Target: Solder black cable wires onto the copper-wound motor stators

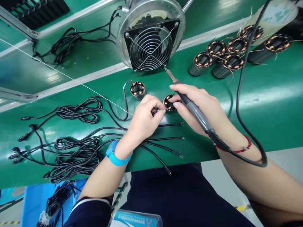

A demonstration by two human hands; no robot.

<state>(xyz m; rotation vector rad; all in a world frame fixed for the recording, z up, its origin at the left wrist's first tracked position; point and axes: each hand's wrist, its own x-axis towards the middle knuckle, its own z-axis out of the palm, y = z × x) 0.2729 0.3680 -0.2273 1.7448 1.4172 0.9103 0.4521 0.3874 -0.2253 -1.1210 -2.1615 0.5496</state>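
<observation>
Along the left end of the table, coiled black power cords lie overlapped, so a tug on one could drag others. Their stripped ends fan out toward the near edge; one appears to overhang it and could snag on clothing. A taut, thin white strand runs from the far left down to the left hand; a forearm brushing it could jerk whatever it leads to. The left hand's thumb and forefinger are pressed together, pinching a thin lead; whether they also hold the strand cannot be told. A slack pinch could let the lead slip from the wound stator, which sits mid-table between both hands.

The soldering iron is gripped between the fingers of the right hand, whose lower fingertips reach the stator's rim. Its tip points at the fan guard, very near it; a careless swing could scorch the guard, the lead insulation or the left fingers. The iron's cord loops past the right forearm; if pulled, it could deflect the tip or catch the clustered stators by the far edge.
</observation>
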